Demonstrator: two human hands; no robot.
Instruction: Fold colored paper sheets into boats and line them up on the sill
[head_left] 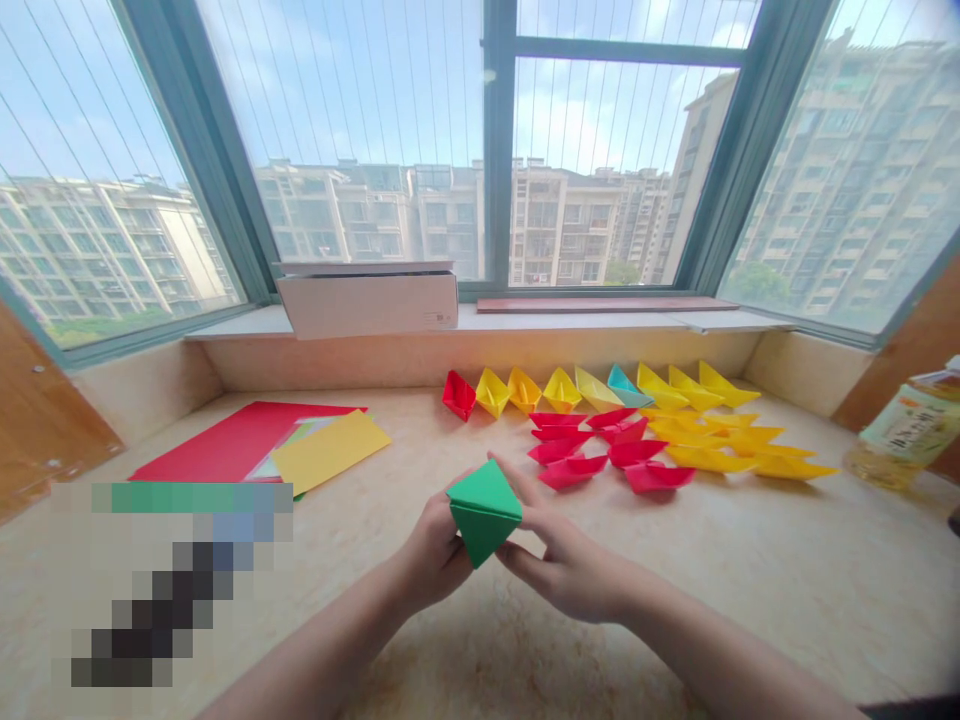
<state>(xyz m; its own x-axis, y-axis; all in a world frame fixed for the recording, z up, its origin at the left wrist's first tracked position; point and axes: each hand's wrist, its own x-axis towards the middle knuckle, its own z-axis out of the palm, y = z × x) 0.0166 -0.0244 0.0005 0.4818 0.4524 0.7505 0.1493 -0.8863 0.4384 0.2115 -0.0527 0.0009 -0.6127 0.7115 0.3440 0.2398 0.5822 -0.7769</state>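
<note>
Between my two hands is a folded piece of green paper (486, 512), diamond-shaped from above with a crease line across its middle. My left hand (435, 545) grips its left side, with the fingers partly hidden behind the paper. On the other side my right hand (559, 550) is closed around the right edge, thumb low and fingers reaching behind. Beyond the hands stand folded paper boats: a red boat (459, 396) and a yellow boat (493, 393) in the back row, a turquoise boat (628, 387) farther right, and several pink-red boats (574, 470) nearer.
Red paper (225, 440) and a yellow sheet (334, 450) lie at the left, beside a pixelated patch. Several yellow boats (709, 458) sit at the right, near a bottle (907, 430) of yellowish liquid. A white box (371, 303) rests on the window ledge (600, 321).
</note>
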